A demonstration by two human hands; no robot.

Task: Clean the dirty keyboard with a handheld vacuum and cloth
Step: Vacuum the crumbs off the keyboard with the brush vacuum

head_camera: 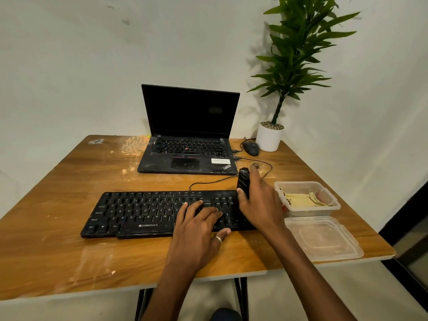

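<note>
Black laptop (188, 135) behind keyboard (139, 212); right hand (261, 205) grips vacuum (243, 180)

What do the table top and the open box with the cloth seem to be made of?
Table top: probably wood or wood-look laminate, glossy; brown grain and light reflections show. Open box: translucent plastic, slightly cloudy; its contents show dimly through the wall.

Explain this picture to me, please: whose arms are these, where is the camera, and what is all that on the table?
No machine here: a person works bare-handed, and one camera worn on their head looks down. The left hand rests on the black keyboard. The right hand has its fingers curled round a small handheld vacuum. Also on the wooden table: an open laptop, a mouse, a potted plant, a plastic box holding a yellow cloth, and a lid.
</note>
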